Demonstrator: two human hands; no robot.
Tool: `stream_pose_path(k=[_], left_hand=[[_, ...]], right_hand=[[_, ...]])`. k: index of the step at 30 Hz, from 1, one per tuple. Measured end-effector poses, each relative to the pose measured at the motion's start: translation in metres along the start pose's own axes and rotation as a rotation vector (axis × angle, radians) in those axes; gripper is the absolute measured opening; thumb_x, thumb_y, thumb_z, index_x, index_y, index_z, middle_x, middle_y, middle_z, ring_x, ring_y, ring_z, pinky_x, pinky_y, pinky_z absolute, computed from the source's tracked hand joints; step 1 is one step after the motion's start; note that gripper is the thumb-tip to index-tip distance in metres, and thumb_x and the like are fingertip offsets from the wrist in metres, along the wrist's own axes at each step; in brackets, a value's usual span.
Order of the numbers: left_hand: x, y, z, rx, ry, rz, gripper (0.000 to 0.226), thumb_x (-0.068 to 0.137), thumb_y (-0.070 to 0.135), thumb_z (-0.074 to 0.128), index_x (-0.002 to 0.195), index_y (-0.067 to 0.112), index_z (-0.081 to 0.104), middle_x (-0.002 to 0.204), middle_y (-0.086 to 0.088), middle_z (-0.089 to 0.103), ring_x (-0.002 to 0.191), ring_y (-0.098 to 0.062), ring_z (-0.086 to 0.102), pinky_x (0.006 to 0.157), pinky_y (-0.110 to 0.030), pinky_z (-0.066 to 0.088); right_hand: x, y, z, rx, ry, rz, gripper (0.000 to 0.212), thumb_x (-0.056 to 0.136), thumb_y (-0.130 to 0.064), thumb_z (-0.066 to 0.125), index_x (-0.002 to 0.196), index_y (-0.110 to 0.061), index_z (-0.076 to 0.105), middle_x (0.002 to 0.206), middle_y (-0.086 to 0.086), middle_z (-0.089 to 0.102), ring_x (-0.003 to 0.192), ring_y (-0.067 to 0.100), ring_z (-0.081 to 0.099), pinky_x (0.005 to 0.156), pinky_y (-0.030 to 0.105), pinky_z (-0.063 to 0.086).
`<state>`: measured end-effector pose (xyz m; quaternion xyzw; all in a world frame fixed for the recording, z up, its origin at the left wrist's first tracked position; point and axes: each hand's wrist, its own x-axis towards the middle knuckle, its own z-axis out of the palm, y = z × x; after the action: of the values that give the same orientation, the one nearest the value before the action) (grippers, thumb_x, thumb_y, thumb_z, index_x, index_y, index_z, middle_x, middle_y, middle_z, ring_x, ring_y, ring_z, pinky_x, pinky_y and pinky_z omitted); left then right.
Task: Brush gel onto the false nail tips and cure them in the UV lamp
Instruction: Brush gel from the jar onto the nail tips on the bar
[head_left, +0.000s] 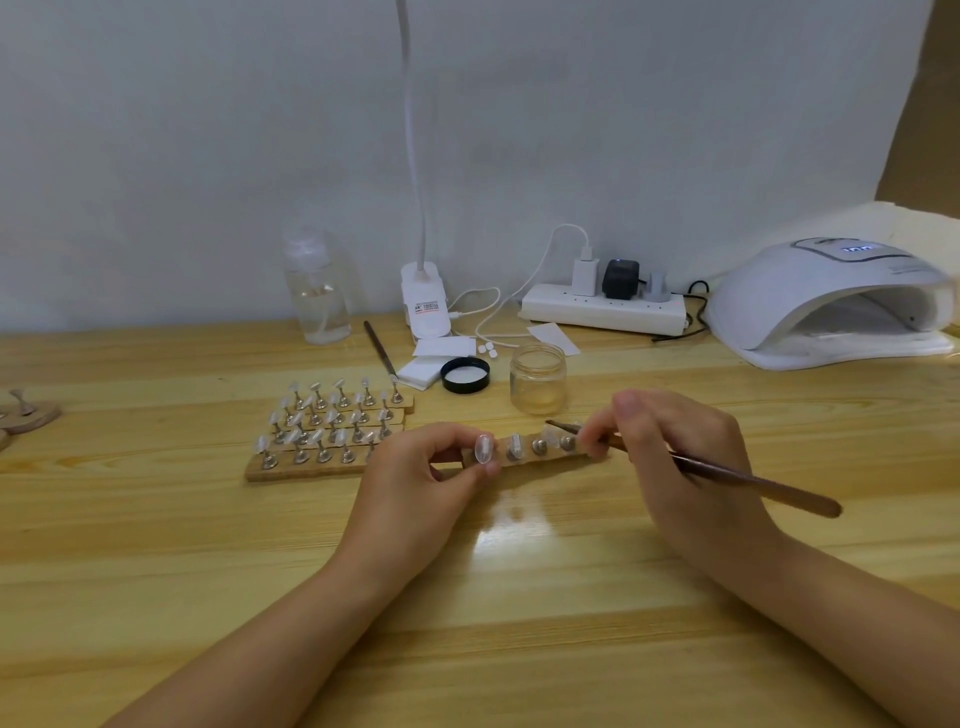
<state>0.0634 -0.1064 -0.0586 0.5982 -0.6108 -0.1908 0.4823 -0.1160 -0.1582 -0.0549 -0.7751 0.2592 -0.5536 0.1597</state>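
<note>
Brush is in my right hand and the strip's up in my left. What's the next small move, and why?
Probably bring the brush tip down onto a nail tip at the right end of the wooden strip. The left hand grips the strip's left end, the right hand holds the brush with its bristles just above that end, and the gel jar stands open behind.

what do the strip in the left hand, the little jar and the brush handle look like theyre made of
Strip: pale wood or cork, matte and grainy, with shiny metal studs. Little jar: clear glass or plastic, see-through and glossy; which one is unclear. Brush handle: dark brown, smooth, slight sheen; lacquered wood or metal.
</note>
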Motion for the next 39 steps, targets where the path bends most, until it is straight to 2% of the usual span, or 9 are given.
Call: stream_pose_path(k=[2,6,11,14,18,21,26,33,39], left_hand=[[0.0,0.0,0.0,0.004,-0.001,-0.003,0.015,0.076,0.009,0.071,0.082,0.022,0.071,0.081,0.017,0.068,0.062,0.014,0.052,0.057,-0.004,0.038],[0.0,0.001,0.0,0.003,0.007,-0.009,0.016,0.076,0.008,0.071,0.08,0.023,0.071,0.08,0.018,0.068,0.066,0.013,0.055,0.059,-0.005,0.039],[0.0,0.002,0.0,0.013,0.0,-0.006,0.016,0.076,0.008,0.071,0.081,0.024,0.07,0.082,0.019,0.067,0.065,0.015,0.053,0.059,-0.004,0.039],[0.0,0.001,0.001,-0.002,0.004,-0.011,0.016,0.075,0.007,0.071,0.081,0.022,0.07,0.083,0.018,0.067,0.066,0.014,0.055,0.059,-0.004,0.039],[0.001,0.001,0.001,-0.003,0.001,-0.013,0.016,0.075,0.008,0.071,0.08,0.023,0.07,0.082,0.017,0.067,0.067,0.014,0.056,0.06,-0.004,0.04],[0.001,0.001,0.001,-0.004,0.004,-0.016,0.016,0.075,0.007,0.071,0.08,0.022,0.07,0.083,0.017,0.067,0.064,0.015,0.055,0.06,-0.003,0.04],[0.001,-0.001,0.001,0.003,0.001,-0.024,0.017,0.075,0.008,0.071,0.079,0.024,0.07,0.082,0.016,0.068,0.07,0.012,0.057,0.063,-0.005,0.041],[0.002,-0.001,0.0,0.013,-0.006,-0.029,0.016,0.076,0.009,0.071,0.084,0.023,0.071,0.085,0.015,0.068,0.079,0.008,0.06,0.068,-0.008,0.045],[0.003,-0.002,0.0,-0.001,-0.008,-0.045,0.017,0.076,0.01,0.071,0.086,0.023,0.07,0.087,0.015,0.068,0.079,0.007,0.061,0.067,-0.006,0.044]], right_hand=[[-0.001,0.002,0.0,-0.008,-0.01,0.026,0.043,0.091,-0.033,0.035,0.065,-0.017,0.066,0.059,-0.006,0.062,0.06,0.007,0.061,0.058,0.031,0.051],[-0.002,0.002,-0.001,0.039,0.018,0.03,0.05,0.092,-0.033,0.033,0.06,-0.014,0.065,0.051,-0.001,0.059,0.052,0.006,0.058,0.052,0.021,0.045],[-0.001,0.001,0.0,0.009,-0.019,0.039,0.043,0.091,-0.034,0.033,0.064,-0.021,0.064,0.056,-0.004,0.061,0.058,0.008,0.06,0.056,0.026,0.049],[-0.002,0.001,-0.003,0.089,0.013,0.074,0.049,0.09,-0.036,0.032,0.057,-0.017,0.063,0.048,-0.001,0.057,0.049,0.006,0.057,0.052,0.012,0.042],[0.002,0.003,-0.008,0.133,0.079,0.126,0.042,0.089,-0.037,0.03,0.063,-0.024,0.061,0.053,-0.005,0.059,0.056,0.002,0.058,0.056,0.007,0.039],[0.003,0.006,-0.009,0.107,0.074,0.181,0.045,0.087,-0.043,0.03,0.063,-0.022,0.062,0.054,-0.005,0.06,0.059,0.003,0.059,0.057,0.007,0.039],[0.0,0.007,-0.008,0.169,0.071,0.195,0.052,0.086,-0.043,0.033,0.053,-0.015,0.061,0.043,0.001,0.054,0.044,0.004,0.053,0.05,0.006,0.035],[0.002,0.007,-0.009,0.102,0.047,0.185,0.049,0.086,-0.044,0.032,0.057,-0.02,0.063,0.048,-0.001,0.058,0.05,0.004,0.055,0.053,0.008,0.037],[0.005,0.011,-0.016,0.174,0.132,0.168,0.049,0.087,-0.04,0.032,0.054,-0.017,0.06,0.044,-0.001,0.054,0.044,0.004,0.052,0.049,0.006,0.035]])
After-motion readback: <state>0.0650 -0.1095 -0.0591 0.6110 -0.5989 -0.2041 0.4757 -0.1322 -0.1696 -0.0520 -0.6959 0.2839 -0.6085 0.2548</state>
